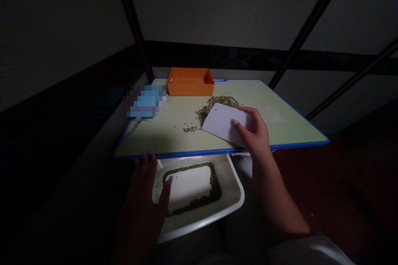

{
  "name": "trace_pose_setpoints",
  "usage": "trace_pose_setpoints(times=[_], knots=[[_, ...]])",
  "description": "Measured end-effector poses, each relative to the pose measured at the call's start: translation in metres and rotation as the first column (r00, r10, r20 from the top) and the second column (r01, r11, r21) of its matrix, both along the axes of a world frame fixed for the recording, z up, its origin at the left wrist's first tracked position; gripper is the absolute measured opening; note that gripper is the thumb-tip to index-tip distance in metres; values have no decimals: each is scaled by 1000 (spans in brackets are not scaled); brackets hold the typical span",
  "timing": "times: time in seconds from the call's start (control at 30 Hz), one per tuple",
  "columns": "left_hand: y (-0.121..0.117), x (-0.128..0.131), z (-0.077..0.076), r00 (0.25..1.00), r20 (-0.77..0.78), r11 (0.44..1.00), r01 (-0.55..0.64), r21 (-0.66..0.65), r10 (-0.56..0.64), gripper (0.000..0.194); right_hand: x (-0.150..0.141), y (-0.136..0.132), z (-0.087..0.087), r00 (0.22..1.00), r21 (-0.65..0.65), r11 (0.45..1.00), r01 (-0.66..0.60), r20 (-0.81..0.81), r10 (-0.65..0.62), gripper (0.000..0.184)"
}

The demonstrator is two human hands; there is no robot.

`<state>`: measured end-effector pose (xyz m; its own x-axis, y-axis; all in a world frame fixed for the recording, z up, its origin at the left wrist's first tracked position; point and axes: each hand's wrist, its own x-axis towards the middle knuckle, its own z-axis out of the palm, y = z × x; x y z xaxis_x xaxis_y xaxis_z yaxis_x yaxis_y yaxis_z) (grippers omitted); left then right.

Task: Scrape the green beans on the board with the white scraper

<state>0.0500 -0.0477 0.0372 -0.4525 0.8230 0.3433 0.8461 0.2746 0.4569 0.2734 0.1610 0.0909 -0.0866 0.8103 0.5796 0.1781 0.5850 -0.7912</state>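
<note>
My right hand (pixel 255 134) grips a white flat card (pixel 222 124) and holds it tilted on the pale green table (pixel 161 136), its far edge against a pile of small greenish grains (pixel 214 105). A few loose grains (pixel 190 128) lie to the card's left. My left hand (pixel 146 190) holds the left rim of a white tray (pixel 230 211) just below the table's blue front edge, thumb over the rim. Grains line the tray's inner edges (pixel 214 184).
An orange open box (pixel 190 81) stands at the table's far edge. A blurred light blue object (pixel 146 101) lies at the far left. A faint whitish patch (pixel 270 112) marks the table's right side. Dark slanted rods (pixel 311 20) rise behind the table.
</note>
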Motion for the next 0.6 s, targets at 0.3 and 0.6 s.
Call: trace_pose_setpoints(times=[0.3, 0.6], knots=[[2, -1, 1, 1000, 24, 1000, -1, -10, 2, 66, 2, -2, 3, 999, -15, 999, 37, -31, -38, 32], [2, -2, -2, 1000, 12, 1000, 16, 22, -16, 65, -11, -10, 0, 999, 21, 999, 27, 45, -28, 32]])
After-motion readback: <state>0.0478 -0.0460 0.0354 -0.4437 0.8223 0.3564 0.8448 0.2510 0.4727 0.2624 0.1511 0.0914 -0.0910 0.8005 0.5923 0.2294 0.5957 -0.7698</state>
